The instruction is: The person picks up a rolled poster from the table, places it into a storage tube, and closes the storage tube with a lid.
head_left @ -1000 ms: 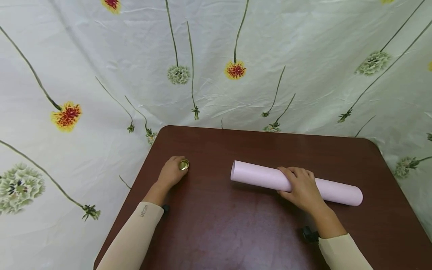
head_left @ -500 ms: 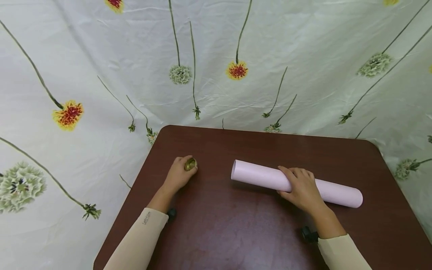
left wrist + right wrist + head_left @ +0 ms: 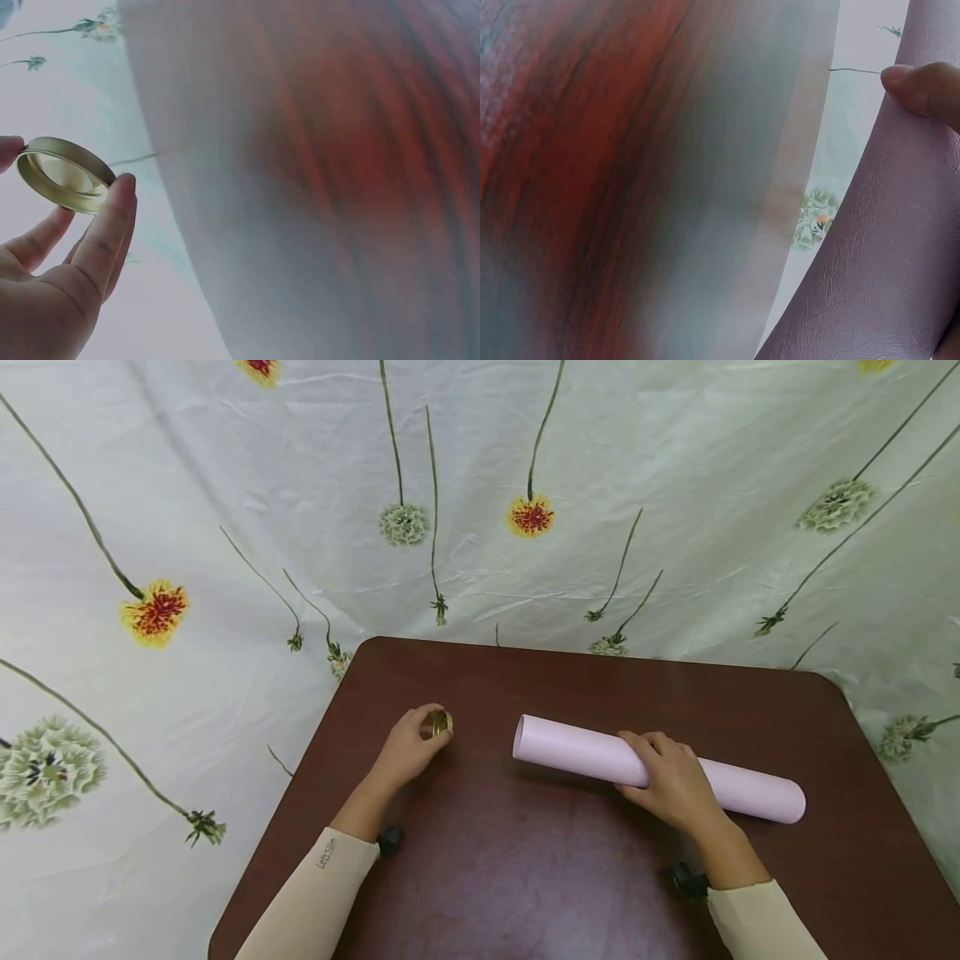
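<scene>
Between thumb and fingertips my left hand [image 3: 408, 747] pinches a gold jar lid [image 3: 441, 723] by its rim, over the left part of the table. In the left wrist view the lid [image 3: 66, 176] is tilted, its hollow inside showing. My right hand [image 3: 675, 781] grips a pale pink tube [image 3: 573, 750] around its middle, the open left end facing the lid across a gap. Up close in the right wrist view, the tube [image 3: 877, 247] has a finely textured surface, with a digit of the right hand [image 3: 922, 86] on it.
A dark reddish-brown table [image 3: 525, 868] with rounded corners lies under both hands. Behind it and to its left hangs a white cloth [image 3: 322, 468] printed with flowers. Dark straps with small devices sit at both wrists.
My left hand has moved to the right with the lid, which has turned from facing up to standing nearly on edge. The right hand and the tube have barely moved.
</scene>
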The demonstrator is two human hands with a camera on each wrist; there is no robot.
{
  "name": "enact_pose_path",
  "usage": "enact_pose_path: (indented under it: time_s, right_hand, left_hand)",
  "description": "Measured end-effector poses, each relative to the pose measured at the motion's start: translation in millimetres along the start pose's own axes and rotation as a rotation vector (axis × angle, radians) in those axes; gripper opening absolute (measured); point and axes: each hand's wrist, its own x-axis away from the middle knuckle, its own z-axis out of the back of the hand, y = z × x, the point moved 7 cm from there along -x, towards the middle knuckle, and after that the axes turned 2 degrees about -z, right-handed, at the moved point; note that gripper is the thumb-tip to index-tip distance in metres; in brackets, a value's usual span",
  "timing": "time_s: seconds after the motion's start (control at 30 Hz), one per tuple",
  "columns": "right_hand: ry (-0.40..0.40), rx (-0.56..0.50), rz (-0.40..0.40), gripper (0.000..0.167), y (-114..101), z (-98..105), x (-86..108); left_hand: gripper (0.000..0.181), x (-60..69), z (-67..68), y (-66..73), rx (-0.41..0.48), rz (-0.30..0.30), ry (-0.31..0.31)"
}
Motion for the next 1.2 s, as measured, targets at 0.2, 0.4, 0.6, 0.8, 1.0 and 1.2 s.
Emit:
enact_pose_path:
  time_s: [0.2, 0.4, 0.6, 0.8, 1.0, 1.2]
  right_hand:
    - [0.007, 0.000, 0.011, 0.079, -1, 0, 0.0]
    - [0.027, -0.004, 0.021, 0.079, -3, 0, -0.8]
    - [0.033, -0.009, 0.025, 0.079, -5, 1, -0.4]
    - [0.022, -0.010, 0.024, 0.078, -8, 1, -0.1]
    - [0.023, -0.016, 0.026, 0.078, -10, 3, 0.7]
    - [0.030, -0.018, 0.034, 0.078, -11, 2, 0.1]
  left_hand:
    - [0.055, 5.5, -1.5, 21.1, 0.063, -0.034, -0.035]
    - [0.054, 12.2, -3.2, 34.6, 0.141, -0.045, -0.048]
    - [0.051, 17.1, -8.4, 43.7, 0.212, -0.049, -0.066]
    - [0.050, 19.8, -13.8, 49.4, 0.221, -0.064, -0.076]
    - [0.051, 21.4, -19.2, 55.0, 0.218, -0.084, -0.082]
    - [0.050, 24.9, -23.4, 59.2, 0.232, -0.094, -0.089]
